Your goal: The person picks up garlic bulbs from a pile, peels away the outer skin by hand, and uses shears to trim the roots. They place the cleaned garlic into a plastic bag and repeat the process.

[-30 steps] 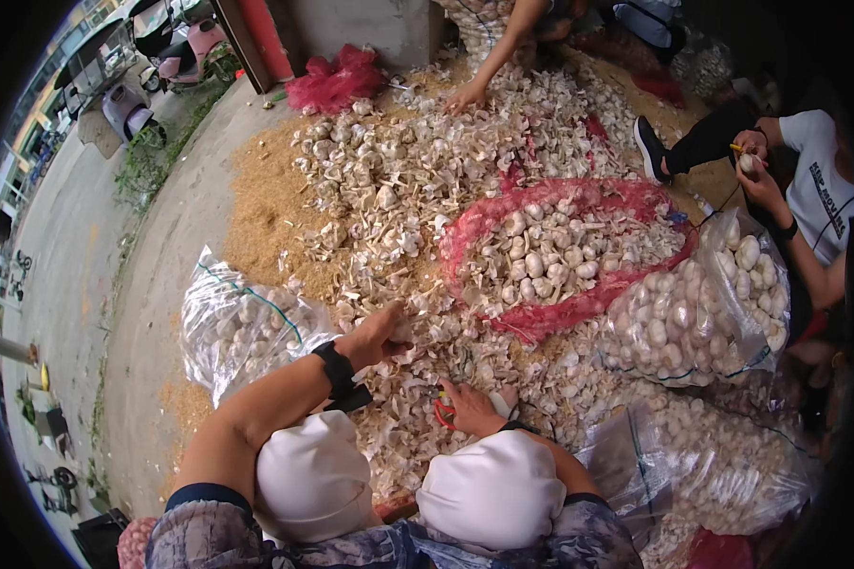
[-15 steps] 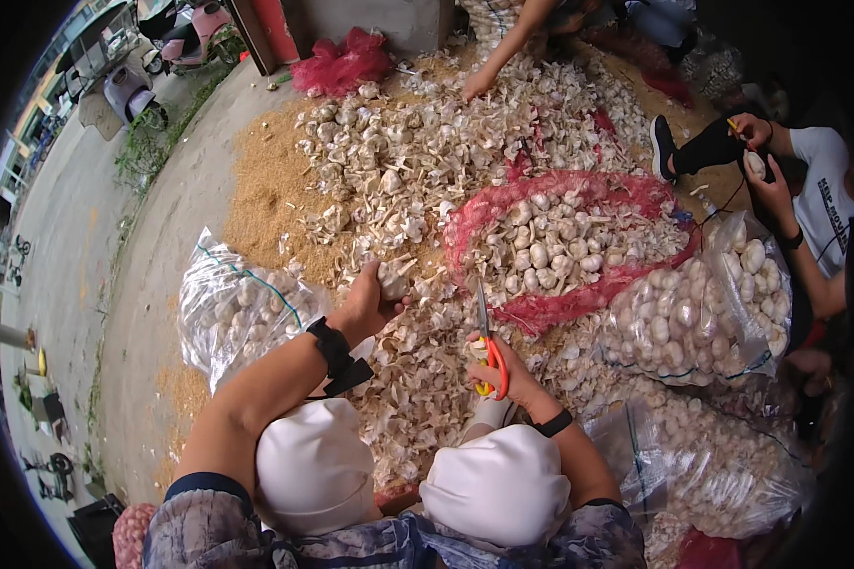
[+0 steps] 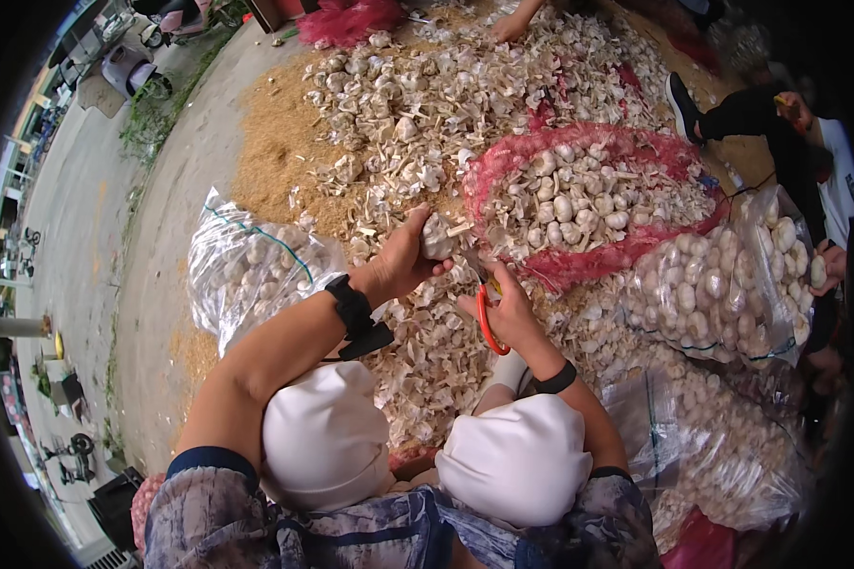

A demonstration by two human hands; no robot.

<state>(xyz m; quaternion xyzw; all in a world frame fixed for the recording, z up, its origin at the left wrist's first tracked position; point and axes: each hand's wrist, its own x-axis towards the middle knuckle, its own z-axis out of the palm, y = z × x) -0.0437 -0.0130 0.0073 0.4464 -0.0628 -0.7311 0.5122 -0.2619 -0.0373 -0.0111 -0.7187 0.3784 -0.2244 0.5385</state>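
Observation:
My left hand (image 3: pixel 400 264) is closed around a garlic bulb (image 3: pixel 436 237), its stem pointing right. Just to the right, my right hand (image 3: pixel 510 311) grips a pair of scissors (image 3: pixel 485 321) by the orange and yellow handles. The blades reach up toward the bulb's stem side; whether they touch it I cannot tell. Below both hands spreads a heap of dry garlic skins (image 3: pixel 432 346). Beyond the scissors lies an open red mesh bag (image 3: pixel 489 152) with trimmed garlic bulbs (image 3: pixel 565 204) heaped inside its rolled rim.
Clear plastic bags of garlic stand at left (image 3: pixel 247 270) and right (image 3: pixel 693 294). Untrimmed garlic (image 3: pixel 389 104) and golden husks (image 3: pixel 275 142) cover the ground ahead. A co-worker's hand (image 3: pixel 512 27) reaches in at the top; another person (image 3: pixel 835 171) sits at far right.
My left hand has carried the garlic bulb rightward and up. The scissors in my right hand have come up close to it. The whole view has shifted slightly, and the far-right co-worker's hands have come apart.

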